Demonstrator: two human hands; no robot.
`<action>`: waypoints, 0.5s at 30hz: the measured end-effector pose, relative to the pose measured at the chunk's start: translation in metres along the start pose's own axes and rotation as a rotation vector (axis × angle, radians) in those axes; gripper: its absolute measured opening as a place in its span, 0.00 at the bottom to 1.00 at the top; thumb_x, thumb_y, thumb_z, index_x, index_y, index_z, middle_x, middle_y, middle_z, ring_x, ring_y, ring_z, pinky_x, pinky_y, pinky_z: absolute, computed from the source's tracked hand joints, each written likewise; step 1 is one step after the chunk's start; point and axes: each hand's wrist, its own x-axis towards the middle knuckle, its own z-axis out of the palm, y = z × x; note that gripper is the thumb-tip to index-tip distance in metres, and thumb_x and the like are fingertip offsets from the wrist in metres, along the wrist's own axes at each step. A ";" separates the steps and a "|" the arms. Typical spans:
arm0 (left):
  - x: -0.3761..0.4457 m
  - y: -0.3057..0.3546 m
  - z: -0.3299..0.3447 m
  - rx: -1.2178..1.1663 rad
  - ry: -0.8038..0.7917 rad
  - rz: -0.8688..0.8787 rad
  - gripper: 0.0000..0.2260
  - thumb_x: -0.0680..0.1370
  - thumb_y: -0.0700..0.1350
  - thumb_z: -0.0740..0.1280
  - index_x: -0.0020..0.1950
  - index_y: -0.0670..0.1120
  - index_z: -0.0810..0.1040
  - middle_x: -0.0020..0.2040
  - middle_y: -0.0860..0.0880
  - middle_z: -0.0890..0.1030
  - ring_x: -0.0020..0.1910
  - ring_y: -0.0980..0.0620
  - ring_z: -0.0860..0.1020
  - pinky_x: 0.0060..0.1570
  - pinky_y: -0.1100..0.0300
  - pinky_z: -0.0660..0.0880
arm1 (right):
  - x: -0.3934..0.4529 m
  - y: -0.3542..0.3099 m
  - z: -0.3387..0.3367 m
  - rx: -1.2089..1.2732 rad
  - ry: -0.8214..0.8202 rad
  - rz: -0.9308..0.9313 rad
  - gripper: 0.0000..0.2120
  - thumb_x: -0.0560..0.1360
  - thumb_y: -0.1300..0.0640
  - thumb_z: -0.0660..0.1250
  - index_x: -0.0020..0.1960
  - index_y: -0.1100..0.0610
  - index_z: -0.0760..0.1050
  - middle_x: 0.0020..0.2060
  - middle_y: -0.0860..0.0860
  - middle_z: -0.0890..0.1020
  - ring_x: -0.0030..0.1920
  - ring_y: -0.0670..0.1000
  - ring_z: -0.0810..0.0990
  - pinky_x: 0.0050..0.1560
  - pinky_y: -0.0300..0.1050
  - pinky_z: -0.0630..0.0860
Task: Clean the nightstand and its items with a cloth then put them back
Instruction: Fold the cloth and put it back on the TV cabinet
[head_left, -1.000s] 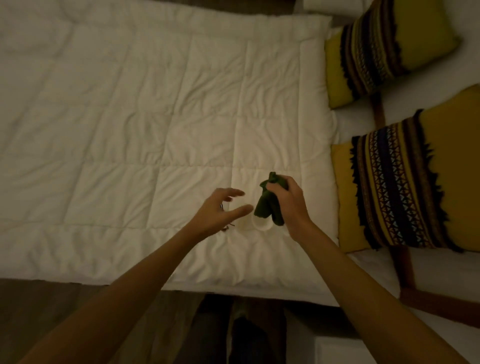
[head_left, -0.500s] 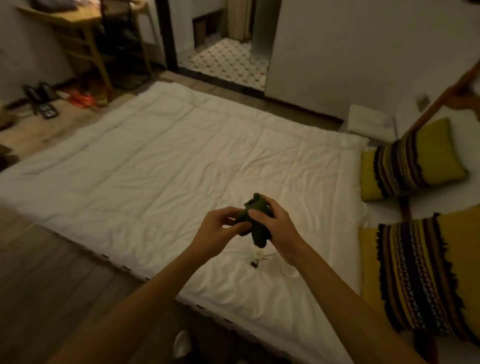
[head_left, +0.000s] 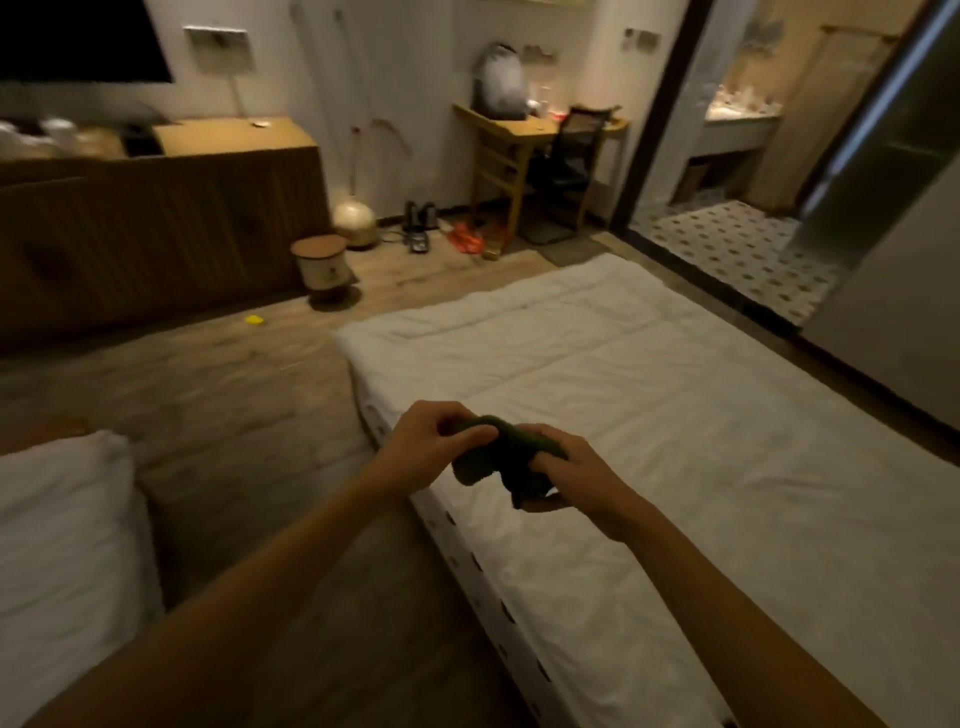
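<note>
Head view, read left to right. At the near left edge you see the corner of a white pillow (head_left: 57, 525). At far left a long wooden cabinet (head_left: 156, 208) stands along the wall, with a small round bin (head_left: 321, 265) on the floor just beside its right end. In the centre, your left hand (head_left: 423, 447) and right hand (head_left: 571, 475) meet above the near left edge of the bed (head_left: 675, 415). Each grip is curled and pinches the dark green cloth (head_left: 493, 457), which is bunched between both hands, apart from the quilt. At far centre right you see a wooden desk surface (head_left: 519, 127); a tiled bathroom floor (head_left: 727, 249) lies at far right.
</note>
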 end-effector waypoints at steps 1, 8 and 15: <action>0.002 -0.006 -0.022 0.015 0.003 -0.010 0.08 0.76 0.54 0.71 0.49 0.51 0.83 0.40 0.54 0.84 0.40 0.58 0.83 0.40 0.67 0.80 | 0.015 -0.010 0.009 -0.030 -0.005 -0.006 0.15 0.80 0.61 0.62 0.61 0.46 0.79 0.48 0.55 0.85 0.46 0.53 0.86 0.44 0.50 0.85; 0.019 -0.043 -0.155 -0.158 0.232 -0.185 0.09 0.80 0.57 0.64 0.48 0.54 0.80 0.45 0.53 0.82 0.45 0.59 0.82 0.40 0.66 0.80 | 0.135 -0.074 0.071 -0.029 -0.078 -0.153 0.10 0.78 0.46 0.69 0.59 0.43 0.81 0.52 0.45 0.87 0.55 0.47 0.85 0.51 0.41 0.83; 0.084 -0.082 -0.239 -0.415 0.385 -0.307 0.17 0.72 0.66 0.66 0.48 0.55 0.83 0.43 0.52 0.85 0.44 0.55 0.85 0.38 0.66 0.80 | 0.267 -0.125 0.132 0.251 -0.098 -0.167 0.14 0.81 0.45 0.63 0.62 0.49 0.79 0.55 0.47 0.86 0.55 0.48 0.85 0.54 0.47 0.82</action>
